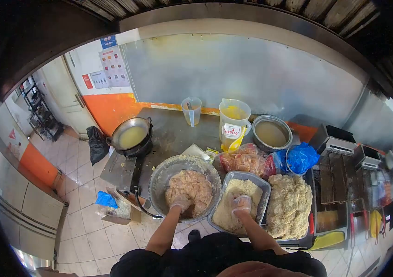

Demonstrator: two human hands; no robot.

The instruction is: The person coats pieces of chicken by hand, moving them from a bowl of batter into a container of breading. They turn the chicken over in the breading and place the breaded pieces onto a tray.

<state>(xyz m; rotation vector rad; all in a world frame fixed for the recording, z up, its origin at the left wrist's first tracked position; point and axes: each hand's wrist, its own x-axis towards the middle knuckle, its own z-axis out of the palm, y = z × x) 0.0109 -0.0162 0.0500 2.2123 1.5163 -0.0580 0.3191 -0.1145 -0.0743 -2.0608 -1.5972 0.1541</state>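
My left hand (181,202), in a clear plastic glove, reaches into a large round metal basin (156,181). Its fingers curl against pale raw meat, which looks like chicken pieces (192,184) in a wet coating. To the right, my gloved right hand (241,204) is down in a grey rectangular tub (266,187) of pale breadcrumbs (224,208). Its fingertips are at the crumbs, and I cannot see whether anything is under them. Beside the tub lies a big heap of crumb-coated pieces (290,205).
Behind the tub are bags of raw meat (247,162), a blue bag (302,158), a pot of liquid (272,134) and two plastic jugs (235,111) (191,111). A wok (132,137) stands back left. Fryers (332,189) are at the right, and a cardboard box (122,213) sits low left.
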